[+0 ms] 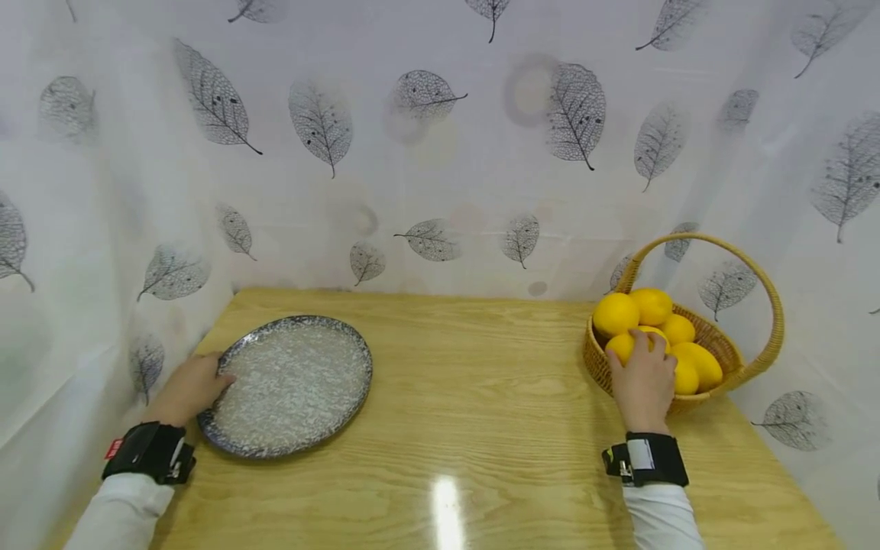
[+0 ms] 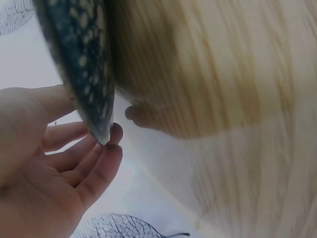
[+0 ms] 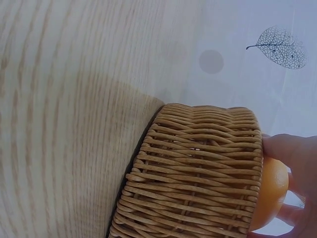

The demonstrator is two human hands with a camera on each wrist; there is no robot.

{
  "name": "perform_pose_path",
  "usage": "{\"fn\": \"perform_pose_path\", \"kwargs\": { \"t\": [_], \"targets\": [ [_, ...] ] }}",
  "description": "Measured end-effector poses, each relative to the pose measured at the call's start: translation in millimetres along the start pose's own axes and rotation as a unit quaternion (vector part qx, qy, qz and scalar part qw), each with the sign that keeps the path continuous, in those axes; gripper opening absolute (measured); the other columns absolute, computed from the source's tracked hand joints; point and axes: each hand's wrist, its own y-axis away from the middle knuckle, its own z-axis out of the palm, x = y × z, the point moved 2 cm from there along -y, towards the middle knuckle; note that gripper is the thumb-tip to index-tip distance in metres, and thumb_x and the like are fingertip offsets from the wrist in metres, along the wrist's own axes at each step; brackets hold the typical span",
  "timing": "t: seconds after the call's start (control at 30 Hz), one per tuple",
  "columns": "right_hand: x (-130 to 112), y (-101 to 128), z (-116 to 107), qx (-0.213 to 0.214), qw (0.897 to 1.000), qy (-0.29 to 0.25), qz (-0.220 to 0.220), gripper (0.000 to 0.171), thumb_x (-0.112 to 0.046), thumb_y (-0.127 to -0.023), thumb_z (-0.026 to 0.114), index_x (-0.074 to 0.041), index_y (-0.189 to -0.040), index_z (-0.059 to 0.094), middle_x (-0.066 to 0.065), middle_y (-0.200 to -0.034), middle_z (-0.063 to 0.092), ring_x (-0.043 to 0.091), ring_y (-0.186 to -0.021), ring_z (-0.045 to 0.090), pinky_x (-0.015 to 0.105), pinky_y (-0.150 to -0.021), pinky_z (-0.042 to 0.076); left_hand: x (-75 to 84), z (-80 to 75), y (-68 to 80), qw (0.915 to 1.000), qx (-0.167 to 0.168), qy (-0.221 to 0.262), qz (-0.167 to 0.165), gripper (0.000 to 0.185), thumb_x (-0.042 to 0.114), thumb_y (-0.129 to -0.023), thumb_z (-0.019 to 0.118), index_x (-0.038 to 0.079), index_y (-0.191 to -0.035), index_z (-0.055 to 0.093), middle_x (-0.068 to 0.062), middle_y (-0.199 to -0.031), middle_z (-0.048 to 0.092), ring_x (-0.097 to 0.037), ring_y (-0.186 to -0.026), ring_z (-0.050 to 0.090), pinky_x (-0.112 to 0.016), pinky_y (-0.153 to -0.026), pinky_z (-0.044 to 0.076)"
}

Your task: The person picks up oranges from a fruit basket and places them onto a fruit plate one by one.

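A speckled grey oval plate [image 1: 296, 389] with a dark rim lies at the left of the table. My left hand [image 1: 189, 389] grips its left edge, thumb over the rim. In the left wrist view, the fingers [image 2: 96, 173] reach under the plate's edge [image 2: 81, 59]. At the right stands a wicker basket [image 3: 193, 163] heaped with several yellow lemons [image 1: 616, 313]. My right hand [image 1: 645, 386] reaches over its near side, with fingers curved around a lemon [image 3: 273, 191] at the rim. The palm side of that grasp is hidden in the head view.
The basket's tall hooped handle [image 1: 773, 313] arches over its right side. Behind the wooden table [image 1: 474, 397] hangs a pale curtain [image 1: 440, 176] with a leaf print, which also runs along both sides.
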Motion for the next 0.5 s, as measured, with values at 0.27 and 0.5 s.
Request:
{"fn": "perform_pose_path", "kwargs": {
  "t": [0.27, 0.5],
  "targets": [
    [0, 1, 1, 0.007, 1.0, -0.001, -0.005, 0.054, -0.024, -0.1, 0.064, 0.005, -0.143, 0.047, 0.036, -0.145, 0.039, 0.06, -0.113, 0.043, 0.07, -0.091, 0.042, 16.9, 8.4, -4.4, 1.0, -0.009, -0.002, 0.004, 0.05, 0.008, -0.097, 0.06, -0.03, -0.127, 0.047, -0.049, -0.124, 0.053, -0.062, -0.116, 0.054, -0.068, -0.098, 0.046],
    [2, 0, 2, 0.008, 1.0, 0.001, -0.005, 0.054, -0.025, -0.1, 0.064, 0.004, -0.143, 0.047, 0.035, -0.146, 0.039, 0.06, -0.114, 0.043, 0.07, -0.091, 0.043, 32.5, 14.2, -2.0, 0.9998, 0.003, -0.001, 0.018, 0.05, 0.011, -0.098, 0.061, -0.027, -0.128, 0.049, -0.047, -0.121, 0.056, -0.06, -0.111, 0.057, -0.066, -0.093, 0.049]
  ]
}}
